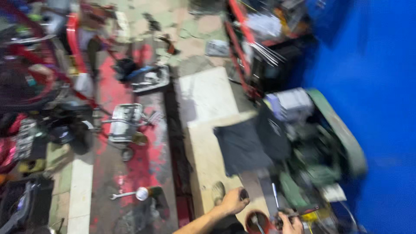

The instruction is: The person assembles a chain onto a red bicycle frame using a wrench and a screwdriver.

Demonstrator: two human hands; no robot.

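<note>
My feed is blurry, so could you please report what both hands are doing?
Left hand closed on a small dark object. Right hand gripping a slim tool. Red container between them; dark cloth ahead on the slab.

The right hand (pixel 291 223) is cut off by the bottom edge (its grip blurred). The engine (pixel 318 158) is smeared beyond detail by motion.
</note>
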